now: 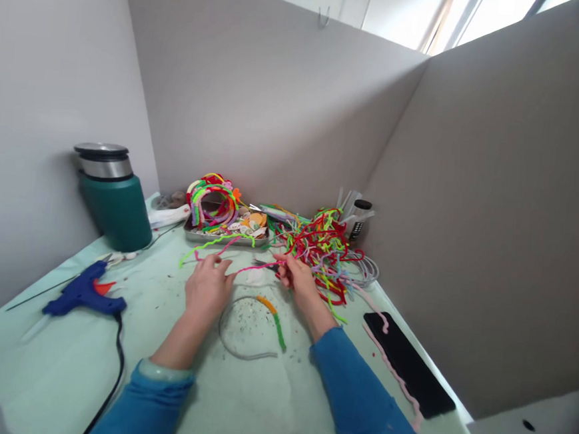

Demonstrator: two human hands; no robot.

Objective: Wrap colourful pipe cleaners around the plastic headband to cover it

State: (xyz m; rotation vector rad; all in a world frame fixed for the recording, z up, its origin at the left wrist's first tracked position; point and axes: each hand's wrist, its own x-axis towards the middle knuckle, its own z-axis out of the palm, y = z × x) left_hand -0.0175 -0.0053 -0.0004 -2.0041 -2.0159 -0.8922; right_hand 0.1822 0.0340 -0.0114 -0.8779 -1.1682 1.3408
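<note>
A pink pipe cleaner [258,267] is stretched between my hands above the table. My left hand [208,285] pinches its left end, and my right hand [297,281] has its fingers closed on the right part. Dark-handled scissors [270,266] show by my right fingers; whether that hand also holds them is hard to see. Below, between my forearms, lies a grey wire ring [221,325] with a gap, wrapped in orange and green [278,326] on its right side. A lime-green pipe cleaner [202,244] lies just beyond my left hand.
A blue glue gun [85,294] with a black cord and a green bottle [115,203] stand left. At the back are a metal tray [227,241] with wrapped rings and a tangled pile of pipe cleaners [325,236]. A black strip [408,363] lies right; grey partitions [279,96] surround the table.
</note>
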